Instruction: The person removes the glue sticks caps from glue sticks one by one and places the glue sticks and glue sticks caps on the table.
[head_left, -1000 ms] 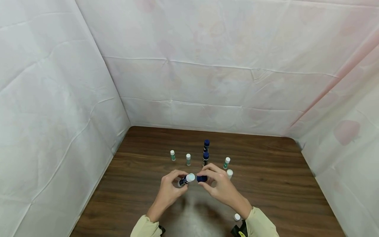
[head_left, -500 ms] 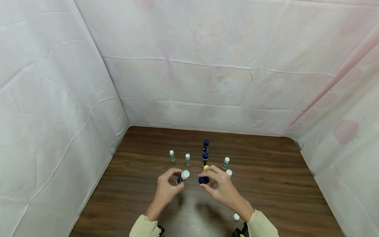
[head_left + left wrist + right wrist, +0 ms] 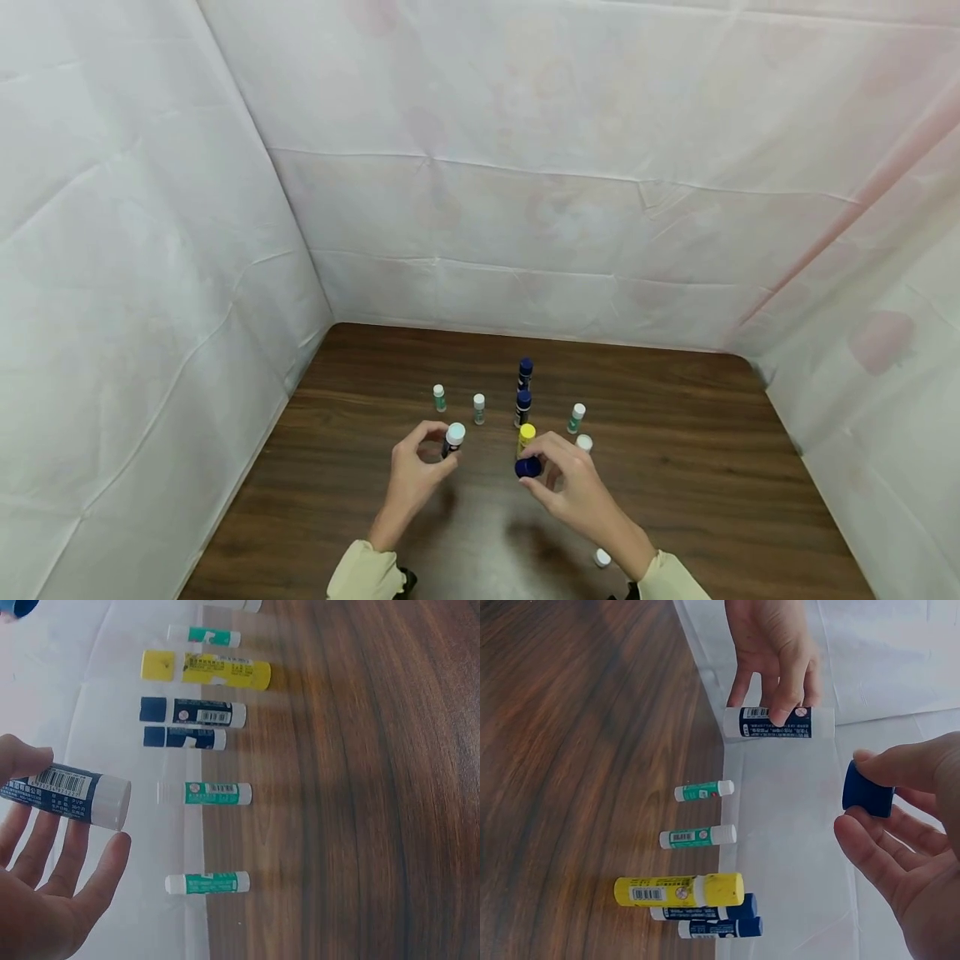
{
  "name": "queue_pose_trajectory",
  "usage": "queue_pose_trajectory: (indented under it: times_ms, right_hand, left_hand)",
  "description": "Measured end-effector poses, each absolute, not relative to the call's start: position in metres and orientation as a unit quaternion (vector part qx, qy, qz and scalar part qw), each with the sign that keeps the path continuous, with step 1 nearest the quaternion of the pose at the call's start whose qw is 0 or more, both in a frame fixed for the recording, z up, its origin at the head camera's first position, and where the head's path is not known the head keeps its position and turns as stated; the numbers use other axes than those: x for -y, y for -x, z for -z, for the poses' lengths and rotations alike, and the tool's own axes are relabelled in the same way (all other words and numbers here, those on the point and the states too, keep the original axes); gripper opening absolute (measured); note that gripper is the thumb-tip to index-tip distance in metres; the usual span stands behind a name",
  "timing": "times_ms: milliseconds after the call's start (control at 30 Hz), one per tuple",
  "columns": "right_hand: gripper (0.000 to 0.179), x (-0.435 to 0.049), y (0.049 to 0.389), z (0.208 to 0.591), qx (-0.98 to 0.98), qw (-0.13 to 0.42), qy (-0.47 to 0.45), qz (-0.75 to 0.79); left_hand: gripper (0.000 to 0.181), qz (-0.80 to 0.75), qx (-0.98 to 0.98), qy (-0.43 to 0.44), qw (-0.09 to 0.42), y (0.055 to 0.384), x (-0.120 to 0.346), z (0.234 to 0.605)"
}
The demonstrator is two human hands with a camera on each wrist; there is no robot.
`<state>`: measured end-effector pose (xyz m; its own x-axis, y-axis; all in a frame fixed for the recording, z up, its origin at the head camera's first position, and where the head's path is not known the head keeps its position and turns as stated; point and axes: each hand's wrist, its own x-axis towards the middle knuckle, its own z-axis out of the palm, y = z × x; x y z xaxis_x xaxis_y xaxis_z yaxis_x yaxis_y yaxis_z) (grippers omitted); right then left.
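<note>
My left hand (image 3: 411, 471) grips a large glue stick (image 3: 71, 796) with a dark blue label, held above the table. Its white end, with no cap on it, points up in the head view. Between the thumb and fingers of my right hand (image 3: 577, 492) is a dark blue cap (image 3: 868, 791), apart from the glue stick. Just beyond the cap stands a yellow glue stick (image 3: 527, 437), upright. Behind it, two blue-capped glue sticks (image 3: 522, 407) stand in line.
Small green-labelled glue sticks stand on the wooden table (image 3: 690, 467): two to the left (image 3: 478, 408), one to the right (image 3: 576, 417). A white-topped stick (image 3: 584, 443) is partly hidden behind my right hand. Near my right forearm is a white-topped object (image 3: 602, 557). White cloth (image 3: 480, 208) surrounds the table.
My hands have moved apart: the left one goes left with its glue stick, now more upright. The right hand shifts slightly right and nearer with the cap, uncovering the yellow glue stick.
</note>
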<state>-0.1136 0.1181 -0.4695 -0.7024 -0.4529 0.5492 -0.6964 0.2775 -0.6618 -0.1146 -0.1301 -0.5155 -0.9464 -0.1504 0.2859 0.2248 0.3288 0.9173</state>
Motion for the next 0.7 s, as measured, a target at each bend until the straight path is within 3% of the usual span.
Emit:
queue_pose_trajectory:
  times_ms: [700]
  right_hand:
    - [0.039,-0.128,0.111,0.477,0.786,0.158,-0.363,-0.476]
  left_hand:
    - [0.034,0.593,0.786,0.026,0.174,0.137,0.137,0.525]
